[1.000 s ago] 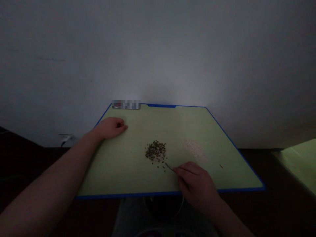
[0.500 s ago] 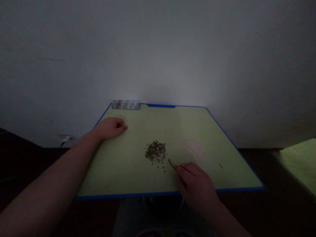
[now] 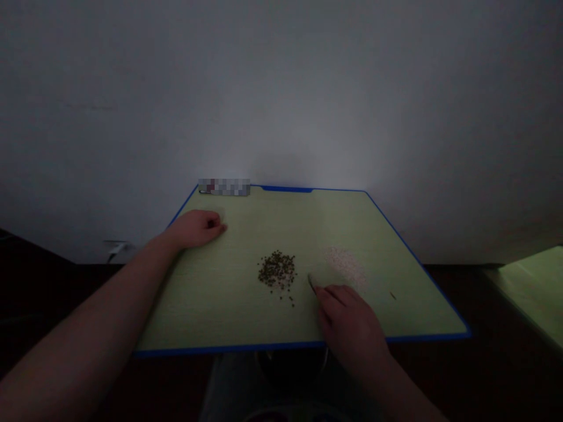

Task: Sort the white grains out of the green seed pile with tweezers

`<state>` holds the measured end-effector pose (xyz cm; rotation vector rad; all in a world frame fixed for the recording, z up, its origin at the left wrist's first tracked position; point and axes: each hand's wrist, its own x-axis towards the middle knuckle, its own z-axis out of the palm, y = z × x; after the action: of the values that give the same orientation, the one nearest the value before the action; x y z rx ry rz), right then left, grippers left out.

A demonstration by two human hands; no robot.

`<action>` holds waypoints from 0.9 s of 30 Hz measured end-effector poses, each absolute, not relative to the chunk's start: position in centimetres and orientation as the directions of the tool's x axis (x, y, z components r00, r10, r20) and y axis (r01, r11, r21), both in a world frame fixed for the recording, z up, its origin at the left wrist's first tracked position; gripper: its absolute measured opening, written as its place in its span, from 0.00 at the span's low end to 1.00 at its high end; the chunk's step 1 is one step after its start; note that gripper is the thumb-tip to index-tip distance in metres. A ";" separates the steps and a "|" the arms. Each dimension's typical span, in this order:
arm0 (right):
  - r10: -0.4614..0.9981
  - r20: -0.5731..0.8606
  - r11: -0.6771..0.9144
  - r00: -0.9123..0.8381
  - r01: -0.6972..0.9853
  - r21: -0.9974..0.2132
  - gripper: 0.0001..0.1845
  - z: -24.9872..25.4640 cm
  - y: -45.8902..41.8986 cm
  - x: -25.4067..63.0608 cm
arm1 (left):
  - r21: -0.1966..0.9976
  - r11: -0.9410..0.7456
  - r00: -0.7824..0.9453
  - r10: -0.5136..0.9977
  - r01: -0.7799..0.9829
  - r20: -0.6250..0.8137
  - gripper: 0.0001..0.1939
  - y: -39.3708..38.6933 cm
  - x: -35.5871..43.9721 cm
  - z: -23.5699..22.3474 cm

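My left hand (image 3: 199, 228) rests on the left side of the table, loosely curled, with no object showing in it. My right hand (image 3: 349, 316) is closed around a thin, curved metal tool (image 3: 312, 283); its exact kind is too dim to make out. The tool's tip points away from me, between two piles. Left of it lies a pile of small dark green-brown beans (image 3: 276, 268) with pale grains among them and a few strays in front. To the right, beyond my knuckles, spreads a patch of whitish grains that look like rice (image 3: 346, 264).
The pale yellow tabletop (image 3: 246, 316) has a blue edge and stands against a grey wall. A blurred-out flat strip (image 3: 224, 187) lies at the far left corner. One small thin brown piece (image 3: 393, 295) is at the right. Below the front edge sits a dark round container (image 3: 290, 369).
My right hand has shifted slightly, taking the tool's tip right and away from me, farther from the beans and nearer the whitish grains. My left hand stays in place.
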<state>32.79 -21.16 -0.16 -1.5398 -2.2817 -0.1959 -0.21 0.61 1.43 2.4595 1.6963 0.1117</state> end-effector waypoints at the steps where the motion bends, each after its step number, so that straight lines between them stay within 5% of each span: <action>1: 0.859 0.388 0.400 -0.334 0.911 -0.100 0.18 -0.1 -21.3 32.8 | 0.164 -0.349 0.357 0.934 0.923 -0.022 0.20 0.6 -0.2 1.4; 9: 0.809 0.408 0.495 -0.423 0.865 -0.083 0.17 0.1 -21.0 31.2 | 0.165 -0.349 0.358 0.933 0.923 -0.026 0.19 0.4 0.1 1.8; 18: 0.885 0.380 0.315 -0.269 0.947 -0.065 0.17 -0.5 -20.2 32.9 | 0.170 -0.356 0.364 0.931 0.919 -0.015 0.19 0.3 -0.1 1.5; 27: 0.846 0.373 0.428 -0.380 0.902 -0.053 0.20 -0.5 -19.6 31.3 | 0.153 -0.343 0.351 0.936 0.927 -0.026 0.21 0.5 -0.1 1.5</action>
<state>31.25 -19.58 -0.54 -1.4979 -2.3431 -0.2263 -0.05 0.47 1.50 2.4625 1.7106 0.0992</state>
